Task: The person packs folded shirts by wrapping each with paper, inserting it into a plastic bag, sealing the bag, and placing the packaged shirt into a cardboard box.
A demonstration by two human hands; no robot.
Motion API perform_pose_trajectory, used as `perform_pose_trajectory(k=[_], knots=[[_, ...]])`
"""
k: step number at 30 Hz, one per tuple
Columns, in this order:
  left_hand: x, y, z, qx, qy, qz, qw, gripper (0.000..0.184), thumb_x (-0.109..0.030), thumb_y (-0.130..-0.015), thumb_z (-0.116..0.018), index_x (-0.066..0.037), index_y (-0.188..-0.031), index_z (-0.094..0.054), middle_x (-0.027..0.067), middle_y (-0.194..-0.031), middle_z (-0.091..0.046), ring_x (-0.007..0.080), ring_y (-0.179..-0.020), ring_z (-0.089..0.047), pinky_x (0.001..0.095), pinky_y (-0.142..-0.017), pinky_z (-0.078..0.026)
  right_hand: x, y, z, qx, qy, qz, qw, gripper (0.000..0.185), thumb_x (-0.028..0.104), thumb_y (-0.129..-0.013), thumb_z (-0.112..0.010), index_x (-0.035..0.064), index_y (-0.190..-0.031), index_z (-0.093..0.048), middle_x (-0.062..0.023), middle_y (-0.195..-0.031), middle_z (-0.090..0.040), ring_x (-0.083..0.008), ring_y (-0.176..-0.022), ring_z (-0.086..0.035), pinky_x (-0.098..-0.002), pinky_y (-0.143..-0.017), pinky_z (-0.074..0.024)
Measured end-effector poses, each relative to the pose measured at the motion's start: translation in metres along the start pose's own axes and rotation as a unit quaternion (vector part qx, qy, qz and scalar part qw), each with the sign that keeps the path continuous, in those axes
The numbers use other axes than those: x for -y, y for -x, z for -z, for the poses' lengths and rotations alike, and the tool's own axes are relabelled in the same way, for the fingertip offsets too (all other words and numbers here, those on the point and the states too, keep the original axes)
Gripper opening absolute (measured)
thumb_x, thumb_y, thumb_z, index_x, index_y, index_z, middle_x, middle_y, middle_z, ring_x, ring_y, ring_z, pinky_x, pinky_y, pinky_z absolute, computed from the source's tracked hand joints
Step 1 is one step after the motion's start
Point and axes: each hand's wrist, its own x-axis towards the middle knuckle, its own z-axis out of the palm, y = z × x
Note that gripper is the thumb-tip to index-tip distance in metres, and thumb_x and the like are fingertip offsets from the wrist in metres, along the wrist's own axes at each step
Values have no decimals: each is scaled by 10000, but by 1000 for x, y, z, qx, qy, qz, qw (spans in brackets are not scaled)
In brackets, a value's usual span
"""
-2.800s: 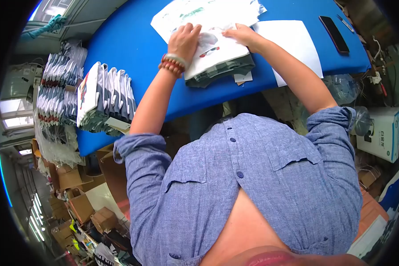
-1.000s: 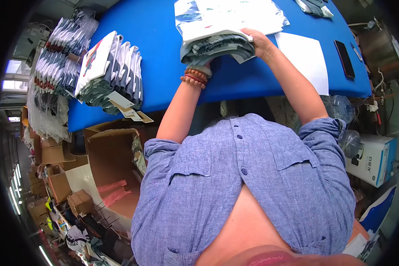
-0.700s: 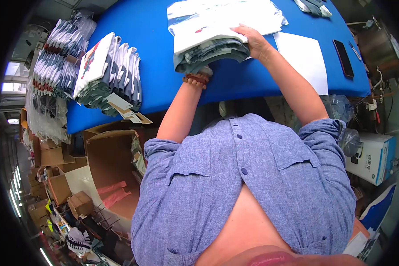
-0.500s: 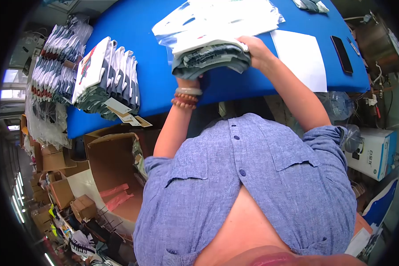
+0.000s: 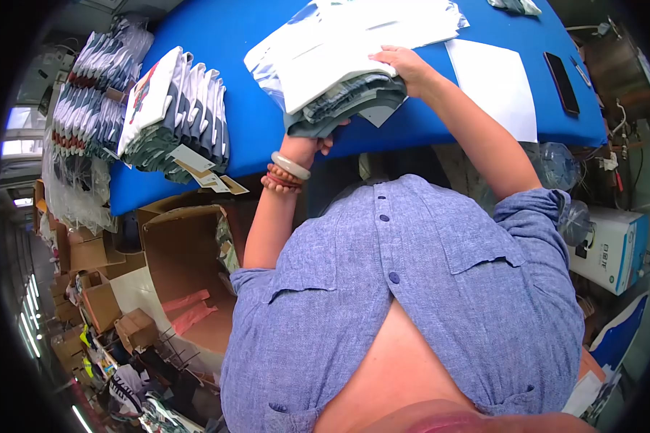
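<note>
A folded clothing set (image 5: 339, 94), white cloth over grey-green fabric with a gathered waistband, is held at the near edge of the table. Under its near left corner is my left hand (image 5: 303, 146), with bracelets at the wrist; its fingers are curled and partly hidden by the fabric. My right hand (image 5: 409, 71) grips the right edge, with fingers laid over the white top. A white tag (image 5: 378, 115) pokes out below the fabric. Just behind the set lie white garments in clear plastic bags (image 5: 383, 29).
Stacked folded clothes (image 5: 173, 115) with card tags (image 5: 198, 167) stand on the left of the blue table (image 5: 256, 137). More bundled clothes (image 5: 87, 119) lie beyond. At right are white paper (image 5: 495, 86) and a phone (image 5: 560, 83). An open cardboard box (image 5: 188, 267) sits below.
The clothing set has tilted and its near left corner has come lower. My right fingers have slid further onto its top, and the white tag now shows beneath.
</note>
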Motion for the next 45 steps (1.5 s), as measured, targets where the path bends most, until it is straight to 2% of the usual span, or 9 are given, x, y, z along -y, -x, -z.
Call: perform_pose_trajectory(k=[5,9,13,19,23,31,40,43,45], knots=[[-2,15,-10,-85,84,27,993,227,-96,-933,-464,25,-1016,-637,164,-867,-699,95,-481,-522,204,-364,-394,-8,22,-7,41,-94,11,995,397,215,-911,-627,-37,-1189,-500,-130,-1083,-614,-176,-939,-632,-325,-773,-539],[5,17,-5,-82,78,23,993,265,-96,-938,-420,40,-1090,-590,200,-932,-692,96,-503,-509,208,-379,-401,-13,40,-4,46,164,165,972,650,227,-846,-707,-73,-1333,-398,-171,-1227,-551,-201,-1097,-572,-313,-903,-490],[9,21,-5,-71,73,24,995,262,-121,-967,-419,35,-1088,-592,186,-923,-694,80,-497,-503,199,-373,-398,-31,25,-3,-41,283,209,935,619,192,-834,-697,-100,-1311,-431,-208,-1245,-542,-250,-1110,-568,-322,-955,-448],[13,27,0,-68,96,41,992,272,-206,-1004,-457,26,-1061,-587,171,-897,-696,69,-468,-508,193,-352,-400,-44,14,-22,-116,485,404,767,572,209,-872,-655,-80,-1315,-435,-299,-1307,-466,-396,-1203,-490,-411,-1022,-402],[14,33,4,-74,117,46,989,277,-223,-1009,-463,29,-1024,-576,176,-861,-697,73,-429,-512,198,-335,-400,-23,56,-43,0,657,470,590,548,191,-847,-669,-8,-1319,-471,-216,-1363,-462,-371,-1299,-421,-423,-1083,-353],[18,41,12,-64,43,78,994,233,-223,-989,-486,9,-966,-504,162,-814,-696,70,-412,-501,202,-335,-396,-13,6,-48,157,742,456,465,499,3,-814,-533,26,-1309,-473,-116,-1384,-449,-282,-1316,-418,-383,-1080,-372],[21,54,15,-59,32,101,993,222,-240,-995,-479,-21,-959,-476,144,-768,-684,59,-397,-473,193,-339,-372,-24,-57,-86,149,635,532,540,417,-15,-819,-530,23,-1234,-537,-165,-1196,-570,-326,-1122,-548,-390,-983,-443],[17,63,20,-76,-28,131,988,302,-319,-977,-520,-18,-967,-532,119,-716,-677,72,-412,-496,211,-355,-374,-22,-36,-80,123,661,567,476,411,-7,-812,-562,22,-1221,-543,-172,-1187,-572,-324,-1099,-559,-399,-994,-441],[-4,83,20,-75,-137,153,976,329,-346,-960,-553,-18,-960,-567,105,-689,-671,84,-426,-520,230,-370,-392,-8,14,-79,193,736,333,557,388,14,-821,-582,32,-1208,-552,-156,-1189,-580,-300,-1151,-542,-400,-1022,-422]])
